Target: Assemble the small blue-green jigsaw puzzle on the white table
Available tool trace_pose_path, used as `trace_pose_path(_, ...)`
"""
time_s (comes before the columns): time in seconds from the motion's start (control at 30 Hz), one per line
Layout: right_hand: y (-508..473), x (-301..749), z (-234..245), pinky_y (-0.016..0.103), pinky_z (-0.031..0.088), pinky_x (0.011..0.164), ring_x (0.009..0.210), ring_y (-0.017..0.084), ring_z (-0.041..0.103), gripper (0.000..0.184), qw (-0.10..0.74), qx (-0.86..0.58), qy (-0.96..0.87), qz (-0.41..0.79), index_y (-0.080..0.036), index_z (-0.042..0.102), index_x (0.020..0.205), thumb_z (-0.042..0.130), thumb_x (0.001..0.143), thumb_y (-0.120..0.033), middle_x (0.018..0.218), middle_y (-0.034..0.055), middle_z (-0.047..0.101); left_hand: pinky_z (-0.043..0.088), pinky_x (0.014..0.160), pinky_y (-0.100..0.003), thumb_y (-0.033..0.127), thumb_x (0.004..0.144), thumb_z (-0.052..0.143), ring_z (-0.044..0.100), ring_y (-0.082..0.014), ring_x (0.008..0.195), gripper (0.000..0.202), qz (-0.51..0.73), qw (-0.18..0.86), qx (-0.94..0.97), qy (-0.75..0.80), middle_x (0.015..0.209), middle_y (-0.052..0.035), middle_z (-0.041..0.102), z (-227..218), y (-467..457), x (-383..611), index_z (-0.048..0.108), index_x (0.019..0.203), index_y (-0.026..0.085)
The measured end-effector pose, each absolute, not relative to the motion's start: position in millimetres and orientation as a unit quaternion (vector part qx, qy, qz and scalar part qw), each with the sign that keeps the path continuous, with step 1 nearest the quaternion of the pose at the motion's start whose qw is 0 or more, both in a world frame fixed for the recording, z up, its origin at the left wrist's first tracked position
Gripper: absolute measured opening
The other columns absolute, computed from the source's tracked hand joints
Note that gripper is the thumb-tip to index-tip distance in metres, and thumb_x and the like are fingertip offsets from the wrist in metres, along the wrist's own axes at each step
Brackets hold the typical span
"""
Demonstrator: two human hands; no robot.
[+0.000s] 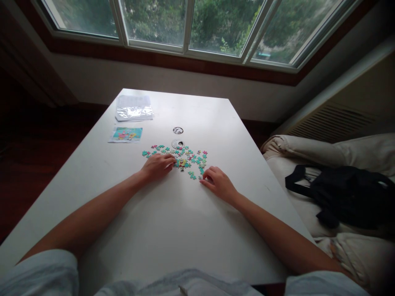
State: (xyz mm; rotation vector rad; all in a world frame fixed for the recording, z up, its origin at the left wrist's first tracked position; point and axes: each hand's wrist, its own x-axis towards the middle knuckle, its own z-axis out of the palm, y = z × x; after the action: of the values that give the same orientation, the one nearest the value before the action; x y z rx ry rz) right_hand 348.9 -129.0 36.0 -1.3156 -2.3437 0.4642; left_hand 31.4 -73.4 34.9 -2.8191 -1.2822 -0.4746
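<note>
Jigsaw puzzle pieces (182, 163) lie clustered on the white counter (173, 222). The left hand (159, 165) curls at their left side, the right hand (219, 183) at their near right edge; from my remote feed I cannot tell whether either pinches a piece. Far left: cartoon picture (127, 134).

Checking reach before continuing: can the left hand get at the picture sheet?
Probably yes: the picture sheet lies beyond the left hand, and only a few flat puzzle pieces lie near the way.

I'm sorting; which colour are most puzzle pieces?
The puzzle pieces are mostly turquoise, clearest in head view.
</note>
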Motion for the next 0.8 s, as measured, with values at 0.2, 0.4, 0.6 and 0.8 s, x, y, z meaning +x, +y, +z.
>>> trace_pose_path(0.2, -133, 348, 38, 0.033, 0.046, 0.080, 0.087, 0.020, 0.055, 0.015, 0.215, -0.441, -0.852, 0.185, -0.024, 0.067, 0.108, 0.062, 0.095, -0.029, 0.089, 0.0053, 0.059, 0.052, 0.085, -0.034, 0.028, 0.098, 0.045, 0.070, -0.0182, 0.088, 0.030, -0.167, -0.020, -0.897, -0.408, 0.122, -0.0036, 0.072, 35, -71, 30, 0.072, 0.111, 0.027)
trace_pose_path(0.4, -130, 347, 40, 0.033, 0.047, 0.083, 0.091, 0.020, 0.055, 0.021, 0.192, -0.428, -0.865, 0.176, -0.026, 0.068, 0.114, 0.062, 0.094, -0.024, 0.092, 0.0060, 0.058, 0.052, 0.085, -0.034, 0.027, 0.097, 0.046, 0.070, -0.0187, 0.091, 0.030, -0.168, -0.023, -0.899, -0.403, 0.122, -0.0036, 0.072, 32, -70, 29, 0.072, 0.112, 0.026)
trace_pose_path(0.6, -125, 342, 52, 0.032, 0.045, 0.081, 0.089, 0.020, 0.055, 0.015, 0.156, -0.432, -0.863, 0.209, -0.023, 0.064, 0.103, 0.066, 0.089, -0.020, 0.090, 0.0040, 0.059, 0.053, 0.089, -0.036, 0.028, 0.096, 0.046, 0.070, -0.0192, 0.092, 0.031, -0.182, -0.031, -0.894, -0.409, 0.125, -0.0049, 0.070, 32, -71, 29, 0.073, 0.113, 0.026)
trace_pose_path(0.8, -129, 333, 45, 0.030, 0.045, 0.077, 0.083, 0.018, 0.056, 0.013, 0.209, -0.425, -0.853, 0.221, -0.023, 0.061, 0.100, 0.060, 0.089, -0.015, 0.089, 0.0036, 0.062, 0.053, 0.093, -0.036, 0.027, 0.098, 0.045, 0.068, -0.0206, 0.107, 0.032, -0.189, -0.024, -0.895, -0.402, 0.130, -0.0038, 0.068, 30, -69, 27, 0.071, 0.116, 0.028)
